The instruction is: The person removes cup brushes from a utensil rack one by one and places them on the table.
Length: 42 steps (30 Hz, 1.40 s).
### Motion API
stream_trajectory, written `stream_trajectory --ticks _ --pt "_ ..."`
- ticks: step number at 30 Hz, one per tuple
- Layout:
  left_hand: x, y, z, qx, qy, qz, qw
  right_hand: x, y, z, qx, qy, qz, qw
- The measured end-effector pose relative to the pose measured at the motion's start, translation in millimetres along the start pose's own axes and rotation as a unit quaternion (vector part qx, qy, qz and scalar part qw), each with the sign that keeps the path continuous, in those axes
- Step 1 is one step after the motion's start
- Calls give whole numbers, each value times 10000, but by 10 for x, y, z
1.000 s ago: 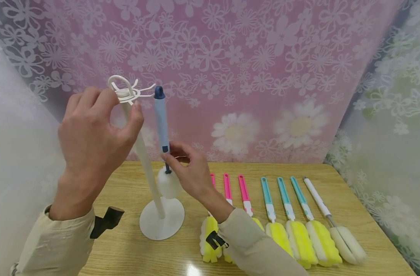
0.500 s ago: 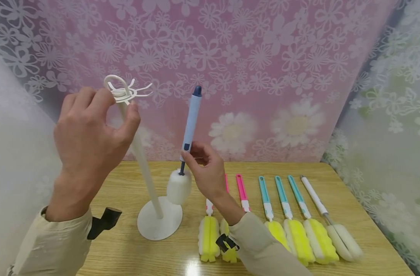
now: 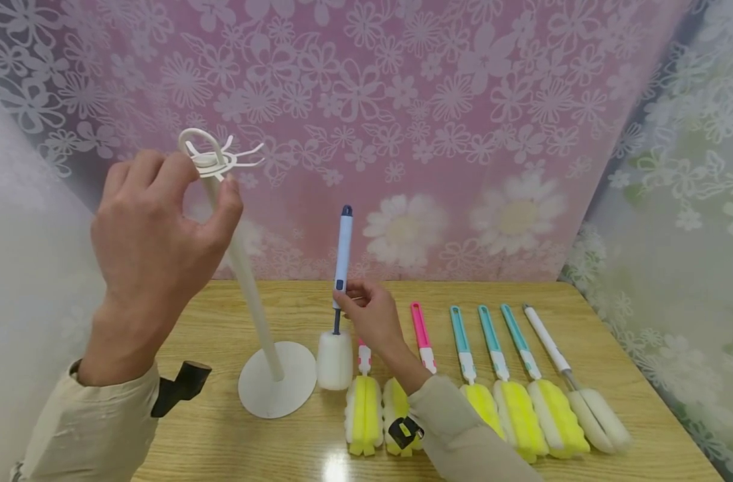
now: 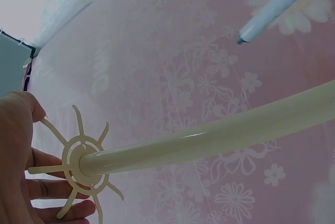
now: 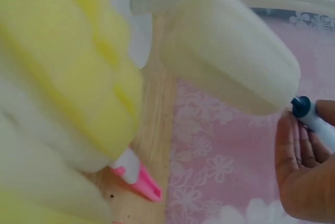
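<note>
My left hand (image 3: pixel 155 227) holds the hooked top of a cream-white stand (image 3: pixel 248 294), thumb and fingers at its rim. Splayed hooks (image 4: pixel 78 122) spread from the pole's end in the left wrist view. To the right of the pole, my right hand (image 3: pixel 375 318) pinches a bottle brush (image 3: pixel 343 254) low on its light-blue handle. The brush is nearly upright, its white sponge head (image 3: pixel 335 361) pointing down close to the tabletop; whether it touches, I cannot tell. That sponge head (image 5: pixel 230 51) looms large in the right wrist view, with the fingers at the handle's dark collar.
Yellow-and-white sponge brushes with pink handles (image 3: pixel 422 328) and teal handles (image 3: pixel 462 335) lie in a row on the wooden table (image 3: pixel 203 428). A white-handled brush (image 3: pixel 549 341) ends the row at right. A pink floral cloth (image 3: pixel 450 134) hangs behind.
The blue-handled bottle brush, held in my right hand, moves from beside the stand's hooks to the right, then down toward the table. My left hand stays at the stand's top.
</note>
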State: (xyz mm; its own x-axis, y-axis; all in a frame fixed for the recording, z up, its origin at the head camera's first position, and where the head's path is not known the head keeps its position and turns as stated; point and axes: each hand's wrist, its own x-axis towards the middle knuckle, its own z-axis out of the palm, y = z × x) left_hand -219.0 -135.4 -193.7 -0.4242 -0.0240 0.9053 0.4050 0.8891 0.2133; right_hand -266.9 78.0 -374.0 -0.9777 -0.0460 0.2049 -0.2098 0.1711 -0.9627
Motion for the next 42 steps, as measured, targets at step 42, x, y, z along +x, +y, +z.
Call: stream_trajectory --ticks 42 --pt "-2 -1 1 51 5 -8 10000 3 379 174 -2312 -1994 1033 9466"
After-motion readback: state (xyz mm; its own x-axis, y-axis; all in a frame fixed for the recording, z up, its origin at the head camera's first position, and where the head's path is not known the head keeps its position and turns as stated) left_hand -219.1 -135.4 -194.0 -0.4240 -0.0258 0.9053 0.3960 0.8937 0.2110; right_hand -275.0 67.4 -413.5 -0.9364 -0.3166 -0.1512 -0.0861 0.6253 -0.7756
